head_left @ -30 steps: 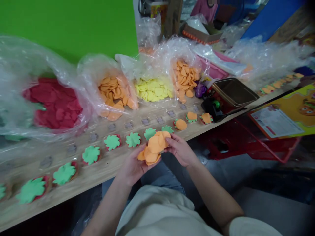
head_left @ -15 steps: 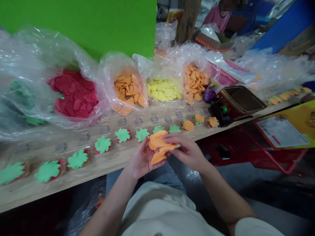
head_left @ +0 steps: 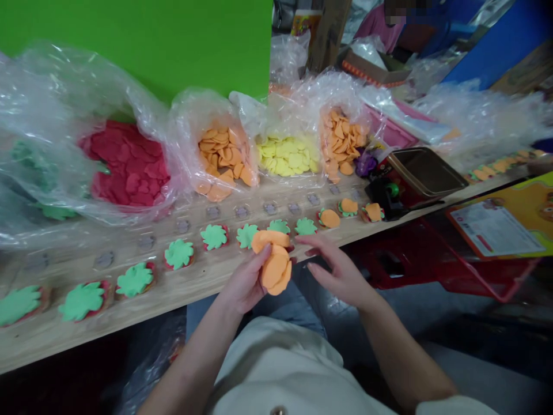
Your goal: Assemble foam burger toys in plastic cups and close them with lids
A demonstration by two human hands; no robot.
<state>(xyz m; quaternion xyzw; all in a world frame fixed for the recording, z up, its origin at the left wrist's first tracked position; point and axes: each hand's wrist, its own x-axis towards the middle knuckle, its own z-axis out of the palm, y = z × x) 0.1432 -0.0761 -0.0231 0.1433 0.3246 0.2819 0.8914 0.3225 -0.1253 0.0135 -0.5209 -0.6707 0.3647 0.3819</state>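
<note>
My left hand (head_left: 244, 282) grips a fanned stack of orange foam discs (head_left: 273, 262) just in front of the wooden board's edge (head_left: 185, 288). A little to the right, my right hand (head_left: 334, 268) hovers with its fingers spread and nothing in it. Along the board runs a row of small stacks topped with green leaf-shaped foam pieces (head_left: 213, 236). Further right, three stacks carry orange tops (head_left: 330, 218).
Clear plastic bags at the back hold red foam pieces (head_left: 127, 164), orange discs (head_left: 224, 153), yellow discs (head_left: 287, 155) and more orange discs (head_left: 343, 141). A brown tin (head_left: 421, 170) stands at the right, a red crate (head_left: 432, 259) below it. Another person sits far back.
My right hand has let go of the orange discs and drawn away to the right, its fingers opening. The left hand keeps the stack, now hanging more downward.
</note>
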